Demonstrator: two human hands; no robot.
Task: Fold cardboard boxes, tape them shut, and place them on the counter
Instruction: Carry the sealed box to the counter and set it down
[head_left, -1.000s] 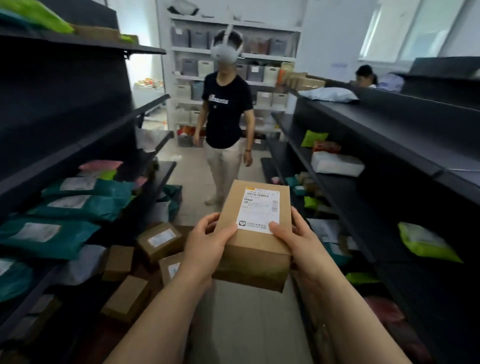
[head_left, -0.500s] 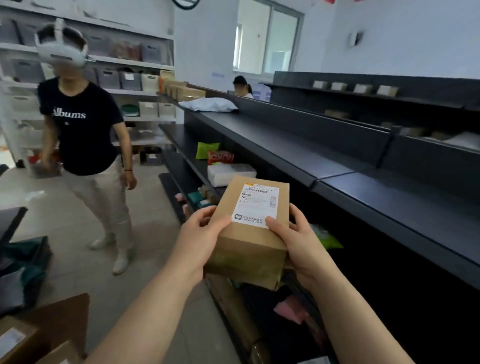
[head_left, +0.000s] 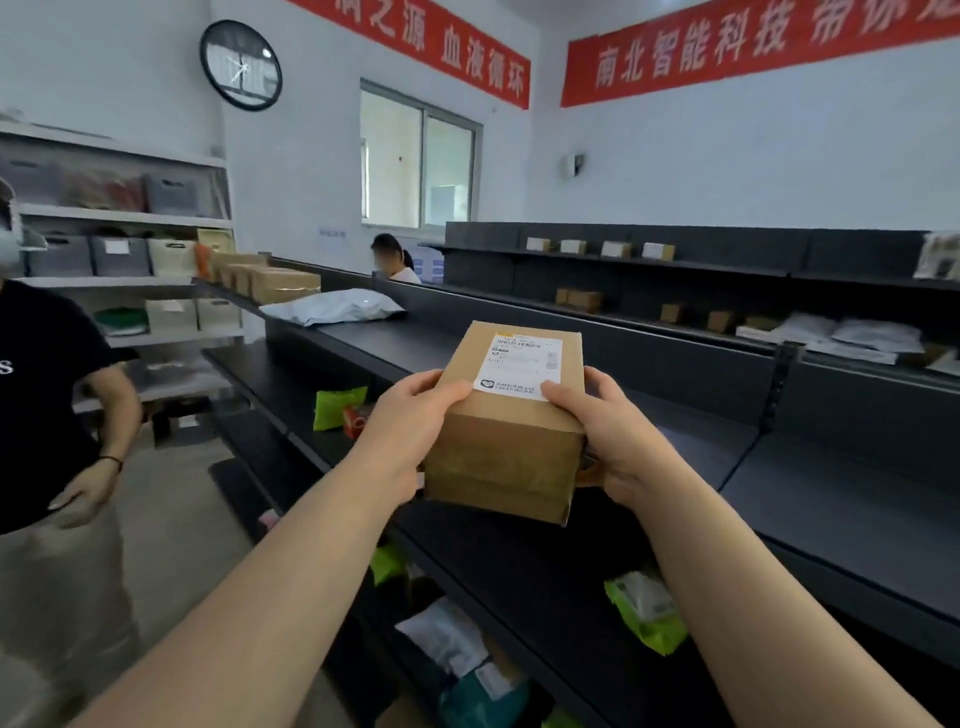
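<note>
**Cardboard box** (head_left: 511, 421): brown, closed, held in the air in front of the person and over the black shelving (head_left: 831, 499). Whether its underside touches a shelf cannot be told. The top face carries a white shipping label (head_left: 522, 366), its print too blurred to read.

**Left hand** (head_left: 410, 415): grips the box's left side. The thumb lies on the top edge beside the label's near left corner, and the fingers curl round the side, mostly hidden.

**Right hand** (head_left: 605, 431): grips the box's right side. The thumb rests on top at the label's near right corner, and the fingers wrap round the side.

**Black shelving:** several tiers.
- Top tier, far end: a grey mailer bag (head_left: 332, 306), with a row of brown cartons (head_left: 275, 278) beyond it.
- Middle tier, left of the box: a green packet (head_left: 337, 408).
- Lower tier, under the right forearm: a second green packet (head_left: 647, 610).
- Further down: white and teal parcels (head_left: 457, 649).

**Rear shelving** (head_left: 727, 262): small boxes (head_left: 602, 248) spaced along the top tier, and flat white parcels (head_left: 852, 332) lower right.

**Walls:** a round clock (head_left: 241, 65), a window (head_left: 418, 161) and red banners (head_left: 727, 52) with white characters.

**White rack** (head_left: 119, 283), far left: holds grey bins (head_left: 91, 255).

**Persons:** one standing at the left edge in a black shirt (head_left: 47, 395), and one seated behind the shelving (head_left: 392, 260).
</note>
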